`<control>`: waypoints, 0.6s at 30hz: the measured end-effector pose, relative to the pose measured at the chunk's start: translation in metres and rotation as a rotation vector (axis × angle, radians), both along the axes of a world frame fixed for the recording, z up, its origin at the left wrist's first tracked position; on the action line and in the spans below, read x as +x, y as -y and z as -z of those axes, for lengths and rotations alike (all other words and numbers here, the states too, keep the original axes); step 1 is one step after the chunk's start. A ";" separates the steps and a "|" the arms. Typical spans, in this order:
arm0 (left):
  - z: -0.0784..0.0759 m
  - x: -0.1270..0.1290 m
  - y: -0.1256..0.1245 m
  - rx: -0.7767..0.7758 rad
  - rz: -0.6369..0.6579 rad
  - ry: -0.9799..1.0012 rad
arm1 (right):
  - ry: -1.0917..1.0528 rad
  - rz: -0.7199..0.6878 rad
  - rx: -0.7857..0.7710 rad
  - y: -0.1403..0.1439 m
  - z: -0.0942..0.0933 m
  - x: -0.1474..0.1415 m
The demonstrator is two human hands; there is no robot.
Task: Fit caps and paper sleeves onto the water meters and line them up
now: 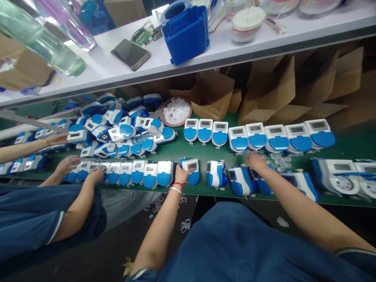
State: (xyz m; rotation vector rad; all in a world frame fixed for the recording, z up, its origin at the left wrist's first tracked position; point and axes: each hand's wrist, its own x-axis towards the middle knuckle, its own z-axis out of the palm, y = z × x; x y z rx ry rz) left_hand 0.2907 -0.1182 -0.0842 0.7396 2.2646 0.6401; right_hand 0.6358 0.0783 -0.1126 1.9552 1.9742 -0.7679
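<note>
Gripping a meter (190, 169), the left hand (180, 175) hides its near side.

A bare strip of green surface (202, 153) is lying open between the far row of meters (258, 137) and the near row of meters (132, 173). To the left, a heaped pile of meters (117, 125) and a co-worker's hands (69, 164) are blocking passage. Overhead, the white shelf (235, 47) is limiting reach, with cardboard boxes (264, 98) closing off the back.

A green workbench (176, 150) runs under a white shelf (235, 47), with brown cardboard boxes (264, 94) stacked between them.
</note>
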 end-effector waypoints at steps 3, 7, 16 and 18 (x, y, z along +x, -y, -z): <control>-0.018 0.015 0.028 0.249 0.125 0.093 | -0.420 0.198 0.000 0.028 -0.029 0.004; -0.022 0.021 0.063 0.318 0.276 0.178 | -0.977 0.358 -0.167 0.081 -0.063 -0.021; -0.018 -0.027 0.085 0.296 0.323 0.214 | -1.120 0.032 -0.436 0.145 -0.092 -0.184; -0.021 -0.036 0.083 0.295 0.349 0.250 | -1.026 -0.034 -0.367 0.148 -0.092 -0.215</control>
